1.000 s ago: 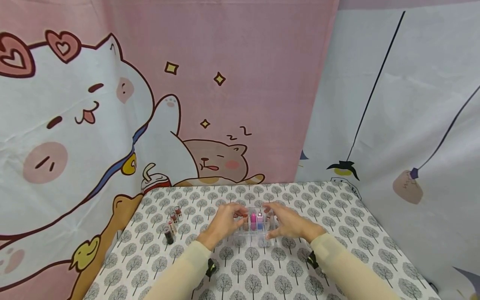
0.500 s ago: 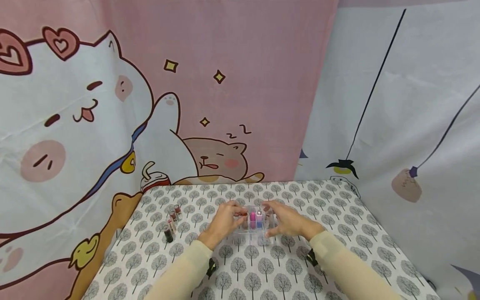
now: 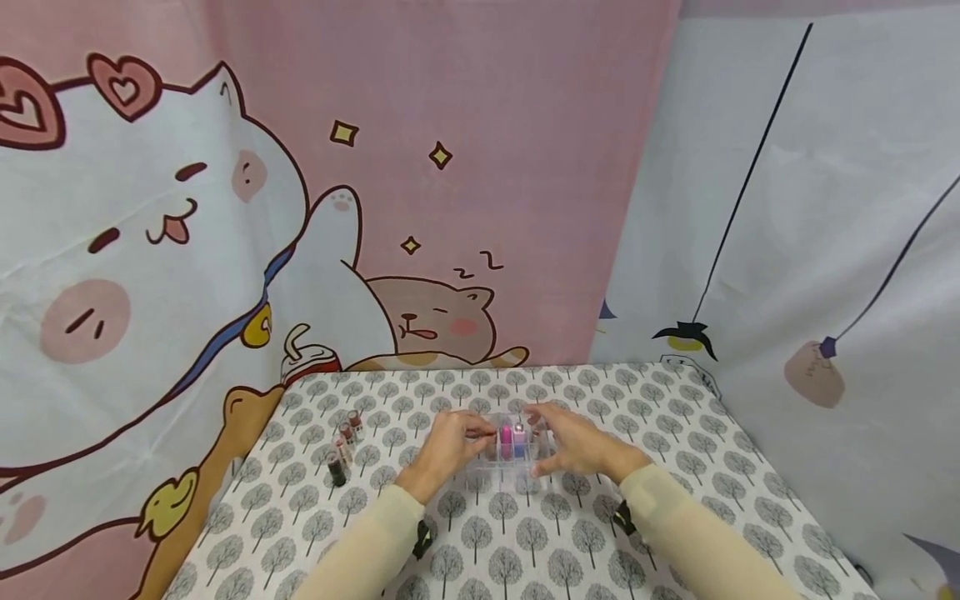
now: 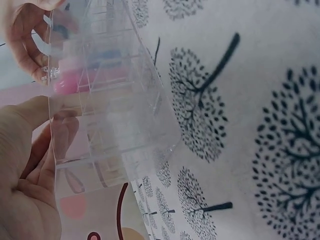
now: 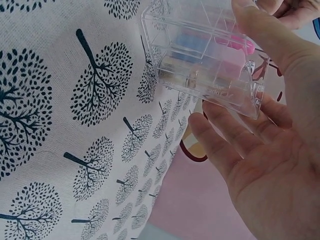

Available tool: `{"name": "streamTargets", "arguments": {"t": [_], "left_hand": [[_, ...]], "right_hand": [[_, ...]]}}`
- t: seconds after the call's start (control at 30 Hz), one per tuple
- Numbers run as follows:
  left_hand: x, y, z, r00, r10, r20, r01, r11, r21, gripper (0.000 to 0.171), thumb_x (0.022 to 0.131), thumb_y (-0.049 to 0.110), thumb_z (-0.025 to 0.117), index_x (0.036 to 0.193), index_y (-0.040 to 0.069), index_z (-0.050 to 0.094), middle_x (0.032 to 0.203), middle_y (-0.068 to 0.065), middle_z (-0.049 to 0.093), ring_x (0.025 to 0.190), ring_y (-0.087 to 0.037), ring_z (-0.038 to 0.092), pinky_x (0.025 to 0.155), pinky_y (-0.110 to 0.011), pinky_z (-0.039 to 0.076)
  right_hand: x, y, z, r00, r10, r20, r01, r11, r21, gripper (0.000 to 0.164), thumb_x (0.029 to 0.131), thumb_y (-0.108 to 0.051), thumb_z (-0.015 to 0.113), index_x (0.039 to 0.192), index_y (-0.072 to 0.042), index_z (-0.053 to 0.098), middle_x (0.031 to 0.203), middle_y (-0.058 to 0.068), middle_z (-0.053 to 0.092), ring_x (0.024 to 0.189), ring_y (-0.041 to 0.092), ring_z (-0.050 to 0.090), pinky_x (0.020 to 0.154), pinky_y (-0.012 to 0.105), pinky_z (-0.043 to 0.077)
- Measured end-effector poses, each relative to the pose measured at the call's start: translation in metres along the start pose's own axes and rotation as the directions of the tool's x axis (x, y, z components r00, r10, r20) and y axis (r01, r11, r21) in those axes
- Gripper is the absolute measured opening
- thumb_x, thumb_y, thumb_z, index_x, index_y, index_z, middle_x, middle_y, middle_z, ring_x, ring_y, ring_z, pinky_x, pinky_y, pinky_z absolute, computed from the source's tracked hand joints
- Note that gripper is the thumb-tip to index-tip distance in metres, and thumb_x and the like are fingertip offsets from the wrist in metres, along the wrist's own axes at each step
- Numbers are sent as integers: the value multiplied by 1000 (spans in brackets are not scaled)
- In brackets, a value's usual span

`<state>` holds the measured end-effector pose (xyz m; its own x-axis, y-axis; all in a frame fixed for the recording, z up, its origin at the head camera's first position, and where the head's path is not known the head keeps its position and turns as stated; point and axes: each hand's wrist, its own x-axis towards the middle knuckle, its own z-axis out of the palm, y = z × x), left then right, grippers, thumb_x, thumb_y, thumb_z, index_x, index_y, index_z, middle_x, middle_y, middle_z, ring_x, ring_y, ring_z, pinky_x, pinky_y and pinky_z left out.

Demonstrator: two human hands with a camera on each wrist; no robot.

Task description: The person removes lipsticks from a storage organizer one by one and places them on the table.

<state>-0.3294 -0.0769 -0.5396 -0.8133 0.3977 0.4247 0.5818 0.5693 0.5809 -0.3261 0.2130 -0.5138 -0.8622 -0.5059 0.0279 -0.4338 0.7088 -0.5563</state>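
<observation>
A clear lipstick organizer [image 3: 504, 465] stands on the table between my hands. My left hand [image 3: 447, 446] reaches over its left compartments, thumb and index finger pinching the top of a lipstick; in the left wrist view the left fingertips [image 4: 65, 120] are partly seen through the clear plastic. My right hand [image 3: 577, 442] holds the organizer's right side, thumb in front and fingers behind. A bright pink lipstick [image 3: 506, 442] and a pale pink-and-blue one [image 3: 520, 442] stand upright in middle compartments. Another tube [image 5: 175, 70] shows in the end compartment in the right wrist view.
Several more lipsticks stand in a row on the table's left, the nearest a black one [image 3: 337, 472]. The tablecloth [image 3: 480, 533] has a grey tree print. Cartoon-printed curtains [image 3: 525, 167] hang behind and along the sides.
The left fingers have settled lower over the lipstick in the left compartment, covering most of its reddish top. My right hand stays at the organizer's right side.
</observation>
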Motion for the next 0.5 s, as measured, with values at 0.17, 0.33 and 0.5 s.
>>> {"name": "streamTargets", "arguments": {"t": [0.17, 0.33, 0.5], "left_hand": [[1, 1, 1, 1000, -23, 7, 23, 1000, -13, 13, 102, 4, 90, 115, 6, 90, 114, -9, 91, 100, -22, 90, 90, -23, 73], [5, 2, -1, 1000, -16, -14, 16, 1000, -16, 12, 103, 3, 88, 115, 3, 90, 112, -9, 91, 100, -24, 90, 92, -30, 75], [3, 1, -1, 999, -31, -6, 31, 999, -33, 13, 102, 2, 89, 115, 4, 90, 112, -9, 91, 101, -24, 89, 93, -31, 75]], "right_hand": [[-1, -4, -1, 1000, -8, 12, 8, 1000, -19, 114, 85, -37, 106, 177, -13, 44, 163, 13, 67, 146, 38, 68, 128, 71, 55], [1, -7, -6, 1000, -9, 8, 9, 999, -33, 112, 86, -34, 105, 177, -12, 44, 163, 14, 67, 146, 38, 69, 129, 70, 56], [1, -8, -7, 999, -3, 34, 3, 1000, -9, 112, 85, -33, 106, 176, -11, 44, 164, 16, 67, 147, 39, 68, 130, 71, 54]]}}
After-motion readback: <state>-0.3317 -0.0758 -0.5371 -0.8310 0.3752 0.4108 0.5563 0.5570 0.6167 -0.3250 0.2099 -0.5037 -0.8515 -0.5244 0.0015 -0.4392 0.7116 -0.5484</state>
